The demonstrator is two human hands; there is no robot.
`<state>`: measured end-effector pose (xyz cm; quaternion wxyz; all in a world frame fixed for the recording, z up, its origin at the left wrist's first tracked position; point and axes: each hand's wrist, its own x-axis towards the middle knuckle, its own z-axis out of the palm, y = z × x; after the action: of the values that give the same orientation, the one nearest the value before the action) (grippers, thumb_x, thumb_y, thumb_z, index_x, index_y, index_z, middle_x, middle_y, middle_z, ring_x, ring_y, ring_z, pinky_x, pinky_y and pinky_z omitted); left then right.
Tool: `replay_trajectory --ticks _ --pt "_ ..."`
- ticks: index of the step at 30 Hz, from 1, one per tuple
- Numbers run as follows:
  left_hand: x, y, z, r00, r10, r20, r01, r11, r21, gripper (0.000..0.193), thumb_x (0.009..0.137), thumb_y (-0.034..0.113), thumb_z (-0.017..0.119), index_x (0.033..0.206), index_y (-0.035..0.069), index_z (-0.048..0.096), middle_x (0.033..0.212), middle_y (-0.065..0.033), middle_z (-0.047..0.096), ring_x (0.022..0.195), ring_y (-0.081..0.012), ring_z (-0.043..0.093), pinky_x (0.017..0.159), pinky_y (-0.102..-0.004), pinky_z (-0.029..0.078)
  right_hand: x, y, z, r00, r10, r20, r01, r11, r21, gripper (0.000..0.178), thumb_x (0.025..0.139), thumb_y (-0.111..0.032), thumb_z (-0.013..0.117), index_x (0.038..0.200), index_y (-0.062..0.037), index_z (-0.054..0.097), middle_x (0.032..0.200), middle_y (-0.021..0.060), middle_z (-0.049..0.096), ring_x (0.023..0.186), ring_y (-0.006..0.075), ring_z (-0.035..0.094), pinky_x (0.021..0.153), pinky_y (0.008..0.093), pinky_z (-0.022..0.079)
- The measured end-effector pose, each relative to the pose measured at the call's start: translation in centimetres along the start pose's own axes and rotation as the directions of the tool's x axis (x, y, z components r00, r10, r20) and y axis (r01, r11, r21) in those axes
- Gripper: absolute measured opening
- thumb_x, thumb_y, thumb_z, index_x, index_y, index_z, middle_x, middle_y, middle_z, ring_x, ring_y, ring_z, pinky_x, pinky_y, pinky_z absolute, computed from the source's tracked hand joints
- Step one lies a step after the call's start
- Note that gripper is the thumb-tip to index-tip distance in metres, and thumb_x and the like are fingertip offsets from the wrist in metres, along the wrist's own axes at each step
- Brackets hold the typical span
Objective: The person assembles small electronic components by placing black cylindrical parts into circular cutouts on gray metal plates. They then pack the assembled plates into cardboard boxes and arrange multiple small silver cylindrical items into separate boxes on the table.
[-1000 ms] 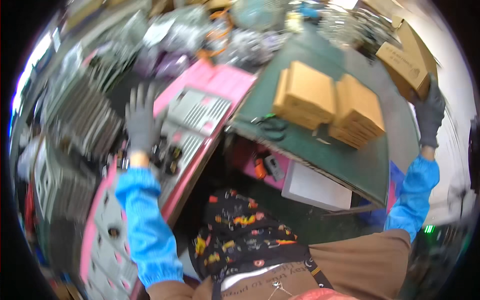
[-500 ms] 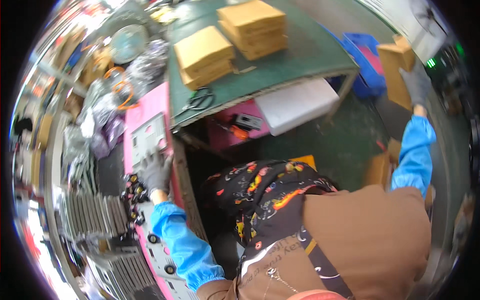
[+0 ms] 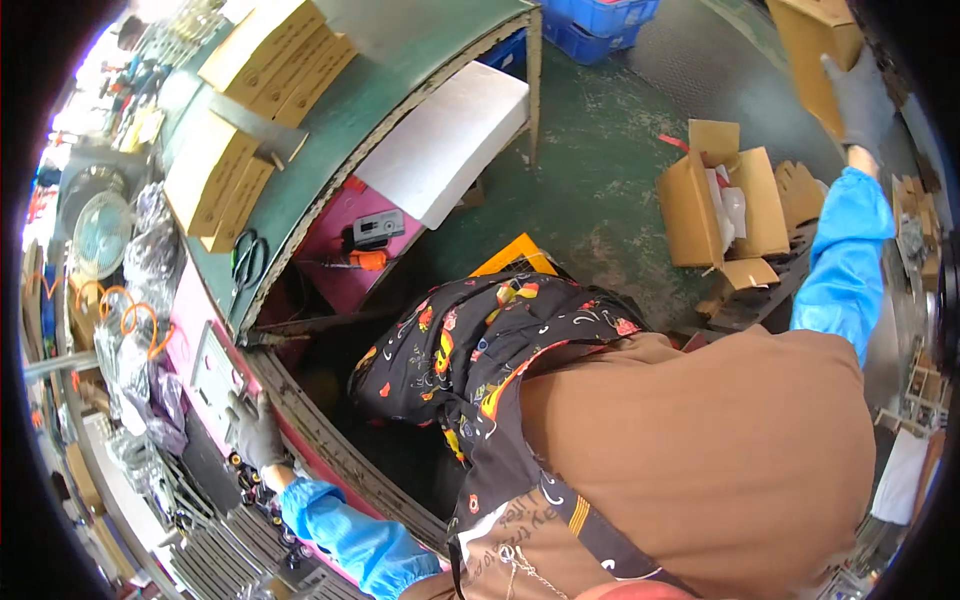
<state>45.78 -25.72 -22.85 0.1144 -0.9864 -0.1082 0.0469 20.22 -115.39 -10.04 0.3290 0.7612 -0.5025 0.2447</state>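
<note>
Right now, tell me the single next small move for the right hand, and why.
Probably ease the held cardboard box in toward the body. The right hand alone grips it, by one side and well out from the body, while the left hand is far across at the grey panel, unable to support it from there.

This looks like a workshop or small factory. A green tabletop [image 3: 400, 45] carries two stacks of cardboard boxes [image 3: 275, 60], with scissors [image 3: 248, 262] near its near corner. Just past that corner, a pink bench [image 3: 190, 300] holds a grey plate [image 3: 210, 372]; rows of grey panels [image 3: 250, 550] crowd the bench's left edge, plus plastic bags [image 3: 152, 265], an orange hose [image 3: 128, 312] and a fan [image 3: 102, 235]. Blue crates [image 3: 597, 28] and an open carton [image 3: 692, 215] stand on the worn green floor [image 3: 600, 115].
</note>
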Motion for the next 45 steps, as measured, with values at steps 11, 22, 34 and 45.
replay_trajectory --ticks 11,22,34,45 --pt "-1.0 -0.6 0.0 0.994 0.069 -0.086 -0.067 0.997 0.03 0.076 0.092 0.058 0.053 0.149 0.009 0.039 0.142 -0.0245 0.051 0.119 -0.0424 0.058 0.103 -0.0544 0.039 -38.9 -6.3 18.3 -0.406 -0.516 0.755 0.761 0.266 0.591 0.031 0.091 -0.03 0.06 0.113 -0.0112 0.073 0.119 0.0145 0.07 0.11 0.0368 0.065 0.092 0.048 0.052" --pt "-9.3 1.1 -7.6 0.901 0.099 -0.423 -0.194 0.963 -0.189 0.059 0.091 0.042 0.062 0.141 0.013 0.052 0.142 -0.0167 0.053 0.134 -0.0372 0.045 0.112 -0.0493 0.033 -28.5 -31.3 -6.3 -0.275 -0.961 0.022 0.559 -0.142 0.817 0.05 0.088 -0.04 0.061 0.129 -0.0114 0.059 0.114 0.0183 0.069 0.103 0.0384 0.066 0.088 0.0494 0.052" --pt "-24.0 2.5 -3.5 0.907 0.032 -0.42 -0.259 0.829 -0.496 0.044 0.085 0.028 0.069 0.125 0.009 0.062 0.13 -0.0105 0.06 0.129 -0.0366 0.049 0.107 -0.0492 0.039 -32.6 -41.1 -32.3 -0.62 -0.468 -0.629 0.208 -0.872 0.444 0.035 0.087 -0.027 0.065 0.118 -0.0119 0.061 0.091 0.0157 0.067 0.085 0.037 0.066 0.075 0.0502 0.052" --pt "-26.0 1.0 -2.3 0.885 -0.15 -0.441 -0.137 0.821 -0.554 0.036 0.087 0.023 0.067 0.121 0.009 0.064 0.123 -0.0098 0.062 0.124 -0.0352 0.051 0.103 -0.0487 0.04 -40.9 -48.2 -50.8 -0.249 -0.161 -0.955 0.139 -0.982 0.13 0.043 0.085 -0.019 0.068 0.127 -0.0142 0.061 0.117 0.0116 0.063 0.096 0.035 0.064 0.084 0.0452 0.053"
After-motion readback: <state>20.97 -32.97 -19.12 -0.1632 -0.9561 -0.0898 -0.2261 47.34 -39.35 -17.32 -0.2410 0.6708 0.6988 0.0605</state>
